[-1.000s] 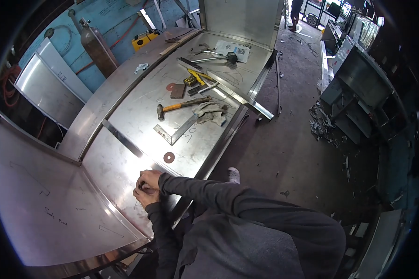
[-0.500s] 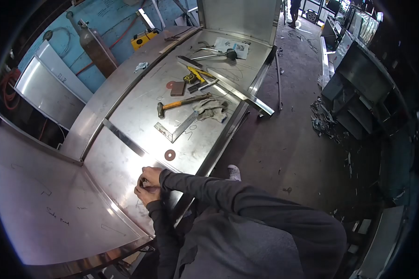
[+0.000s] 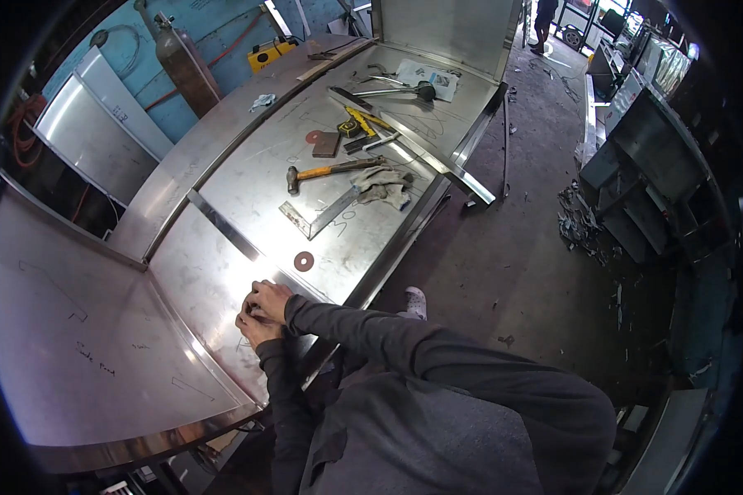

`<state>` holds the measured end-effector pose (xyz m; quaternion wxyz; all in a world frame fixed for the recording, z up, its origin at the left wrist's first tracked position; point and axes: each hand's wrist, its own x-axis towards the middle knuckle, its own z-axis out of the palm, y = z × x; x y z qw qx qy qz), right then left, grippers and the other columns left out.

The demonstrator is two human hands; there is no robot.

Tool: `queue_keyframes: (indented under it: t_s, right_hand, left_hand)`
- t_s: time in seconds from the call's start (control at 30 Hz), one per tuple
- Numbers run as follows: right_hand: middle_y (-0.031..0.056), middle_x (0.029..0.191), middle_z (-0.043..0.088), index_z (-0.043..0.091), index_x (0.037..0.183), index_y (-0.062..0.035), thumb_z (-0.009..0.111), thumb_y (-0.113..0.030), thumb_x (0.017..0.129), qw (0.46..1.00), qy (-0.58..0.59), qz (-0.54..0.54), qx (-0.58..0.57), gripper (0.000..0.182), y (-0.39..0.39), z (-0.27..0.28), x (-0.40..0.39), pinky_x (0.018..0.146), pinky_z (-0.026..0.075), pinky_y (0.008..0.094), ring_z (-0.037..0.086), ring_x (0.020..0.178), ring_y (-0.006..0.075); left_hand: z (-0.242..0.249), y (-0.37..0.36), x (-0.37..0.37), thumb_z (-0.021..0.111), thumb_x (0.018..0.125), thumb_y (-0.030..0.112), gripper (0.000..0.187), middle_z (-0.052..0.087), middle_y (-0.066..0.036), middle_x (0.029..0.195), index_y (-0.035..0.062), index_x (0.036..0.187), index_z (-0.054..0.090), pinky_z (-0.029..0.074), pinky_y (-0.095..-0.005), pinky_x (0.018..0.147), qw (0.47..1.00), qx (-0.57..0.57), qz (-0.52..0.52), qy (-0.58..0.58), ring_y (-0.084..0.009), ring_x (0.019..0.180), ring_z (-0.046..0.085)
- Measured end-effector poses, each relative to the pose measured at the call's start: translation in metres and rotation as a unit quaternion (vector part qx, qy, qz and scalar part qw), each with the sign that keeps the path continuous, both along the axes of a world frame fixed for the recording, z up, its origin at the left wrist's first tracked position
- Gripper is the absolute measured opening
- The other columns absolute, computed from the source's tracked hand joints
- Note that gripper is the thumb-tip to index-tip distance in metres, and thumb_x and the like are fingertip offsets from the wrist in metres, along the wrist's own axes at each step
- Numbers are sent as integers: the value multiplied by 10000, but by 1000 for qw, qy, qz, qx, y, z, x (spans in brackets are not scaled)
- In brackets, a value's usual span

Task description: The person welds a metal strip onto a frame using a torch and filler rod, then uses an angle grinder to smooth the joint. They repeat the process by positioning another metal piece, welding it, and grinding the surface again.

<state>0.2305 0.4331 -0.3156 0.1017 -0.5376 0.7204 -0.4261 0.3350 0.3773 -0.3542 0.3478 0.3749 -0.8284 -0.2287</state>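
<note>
My left hand (image 3: 258, 329) and my right hand (image 3: 271, 300) are close together over the sheet metal bench top (image 3: 191, 285), near its front edge. The fingers of both are curled inward around something small between them, mostly hidden, that I cannot make out. Just beyond my right hand lies a brown abrasive disc (image 3: 304, 261) with a hole at its centre. A flat metal strip (image 3: 223, 233) runs across the sheet toward my hands. Farther up the bench is a steel square (image 3: 309, 228), with a ball-peen hammer (image 3: 322, 172) above it.
Work gloves (image 3: 384, 186), a tape measure (image 3: 349, 129) and a brown block (image 3: 326, 145) lie up the bench. A long metal bar (image 3: 446, 168) sticks out past the bench's right edge. A tilted panel (image 3: 66, 330) stands left. Scrap (image 3: 578, 219) litters the floor; a person (image 3: 545, 23) stands far back.
The view has shifted slightly, so the bench items appear a little lower and to the right. My hands stay together over the same part of the sheet, with fingers slightly rearranged.
</note>
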Motion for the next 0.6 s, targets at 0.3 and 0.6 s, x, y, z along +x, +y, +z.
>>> queue_keyframes:
  t_s: [0.3, 0.6]
  right_hand:
    - [120, 987, 593, 592, 1098, -115, 684, -294, 788, 1000, 9, 12, 13, 369, 2, 4, -10, 781, 516, 415, 597, 978, 301]
    - [114, 937, 635, 572, 1152, -107, 639, -270, 814, 997, 56, 10, -48, 381, 5, 0, -7, 762, 520, 399, 610, 924, 320]
  left_hand:
    - [5, 2, 1, 802, 592, 293, 787, 443, -240, 1171, 54, 1249, 441, 429, -483, 910, 1000, -3, -13, -19, -432, 1068, 492]
    - [1, -1, 0, 812, 577, 229, 799, 437, -241, 1183, 61, 1262, 435, 417, -491, 929, 1000, 4, -12, -12, -430, 1091, 478]
